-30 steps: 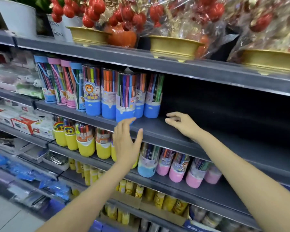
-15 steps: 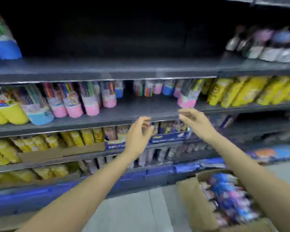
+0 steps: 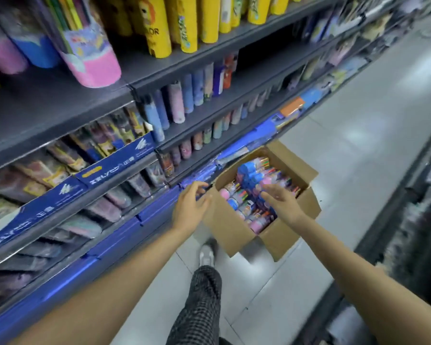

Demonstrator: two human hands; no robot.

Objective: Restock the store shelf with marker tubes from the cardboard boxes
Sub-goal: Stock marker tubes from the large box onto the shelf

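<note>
An open cardboard box [image 3: 237, 235] stands on the floor by the shelf foot, filled with several marker tubes [image 3: 253, 192] with blue and pink bases. My left hand [image 3: 190, 207] hovers over the box's left flap, fingers loosely spread and holding nothing. Reaching in over the tubes, my right hand [image 3: 280, 202] has its fingers extended and grips nothing. A pink-based marker tube [image 3: 92, 56] stands on the dark upper shelf [image 3: 60, 105] at top left, beside blue and pink ones.
Yellow tubes [image 3: 184, 23] line the upper shelf to the right. Lower shelves hold pencil cases and small tubes behind blue price rails [image 3: 115, 168]. My leg and shoe [image 3: 205, 257] stand on the grey tiled aisle [image 3: 358, 145]. Another dark rack [image 3: 408, 232] borders the right.
The view has swung down from the shelves to the floor box. Both hands dropped from the shelf edge to the box, the right one now over the tubes.
</note>
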